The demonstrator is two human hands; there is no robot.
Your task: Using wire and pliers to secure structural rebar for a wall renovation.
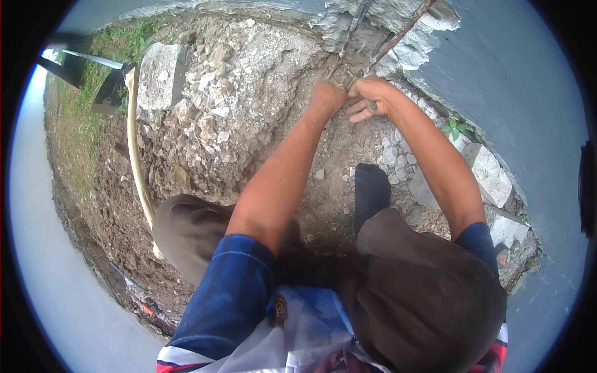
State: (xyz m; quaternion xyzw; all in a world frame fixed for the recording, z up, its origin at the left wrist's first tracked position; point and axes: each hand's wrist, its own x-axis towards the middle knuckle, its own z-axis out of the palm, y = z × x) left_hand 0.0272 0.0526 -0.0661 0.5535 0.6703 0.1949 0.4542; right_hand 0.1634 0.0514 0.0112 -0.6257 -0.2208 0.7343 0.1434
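Observation:
My left hand (330,97) is curled into a fist low at the foot of the broken wall, beside a thin rusty steel bar (345,46). Its fingers face away from me, so what lies in them is hidden. Close on its right, my right hand (375,91) grips a small hand tool (371,105); only the tool's dark handle end shows below the palm, with some fingers spread loose. A thicker rusty reinforcing bar (401,35) slants down from the chipped concrete (413,51) to just above this hand. Dug soil (336,154) lies under both hands.
A long wooden tool handle (134,140) leans at my left, near a concrete block (159,77). Broken rubble (210,93) heaps up ahead. Grey painted walls (508,84) close in around the pit. More block pieces (489,175) line the right side, and my dark-shod foot (371,189) stands between.

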